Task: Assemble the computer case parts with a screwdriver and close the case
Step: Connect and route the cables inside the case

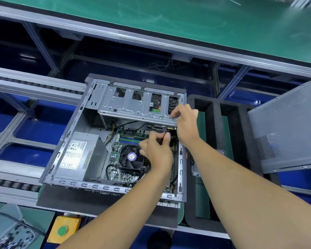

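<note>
An open computer case (pixel 65 148) lies on its side, showing the motherboard, a black CPU fan (pixel 131 159) and a grey power supply (pixel 81 155). A metal drive cage (pixel 131 103) spans the case's far end. My right hand (pixel 185 123) grips the cage's right near edge, fingers curled over it. My left hand (pixel 156 150) is inside the case below the cage and pinches a black cable connector (pixel 162 136) between thumb and fingers. The grey side panel (pixel 285 130) leans off to the right. No screwdriver is in view.
A black foam tray (pixel 215 126) with green slots sits right of the case. A yellow box with a green button (pixel 65 229) and a bin of small dark screws (pixel 13 236) sit at the near left. Conveyor rails run left; a green bench lies beyond.
</note>
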### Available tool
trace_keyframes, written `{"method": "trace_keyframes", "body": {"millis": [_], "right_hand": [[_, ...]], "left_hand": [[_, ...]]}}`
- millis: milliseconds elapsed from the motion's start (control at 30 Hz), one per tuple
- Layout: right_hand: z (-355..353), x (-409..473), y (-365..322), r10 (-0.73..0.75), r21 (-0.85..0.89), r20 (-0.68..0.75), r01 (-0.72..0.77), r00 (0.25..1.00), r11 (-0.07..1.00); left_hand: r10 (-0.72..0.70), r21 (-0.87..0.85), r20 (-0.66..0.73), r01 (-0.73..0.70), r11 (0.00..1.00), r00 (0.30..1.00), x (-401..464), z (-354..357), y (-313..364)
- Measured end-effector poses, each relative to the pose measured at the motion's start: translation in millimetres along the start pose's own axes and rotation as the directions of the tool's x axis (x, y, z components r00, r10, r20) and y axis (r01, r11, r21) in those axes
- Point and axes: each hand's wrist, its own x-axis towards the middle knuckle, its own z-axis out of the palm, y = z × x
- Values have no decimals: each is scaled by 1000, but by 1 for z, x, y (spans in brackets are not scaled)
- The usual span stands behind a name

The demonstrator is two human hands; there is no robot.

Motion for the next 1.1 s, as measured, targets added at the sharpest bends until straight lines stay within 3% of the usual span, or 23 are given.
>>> {"method": "trace_keyframes", "body": {"millis": [67,167,400,600,700,1100], "right_hand": [[0,0,0,-2,4,-1,2,1000,1000],[-1,0,-1,-5,8,6,5,1000,1000],[-4,-2,-4,-18,18,4,18,1000,1000],[-1,0,0,-19,28,7,19,1000,999],[0,-1,0,-8,37,1,8,1000,999],[-1,0,-2,-15,31,6,15,1000,999]], "left_hand": [[-16,-130,11,17,991,1000,-5,5,2],[-29,-146,-49,22,989,998,-8,12,4],[-210,-422,90,228,877,974,-14,19,8],[-377,-476,114,384,791,919,-10,18,5],[-419,-543,199,456,705,886,-7,19,8],[-404,-529,340,528,665,849,-9,14,5]]}}
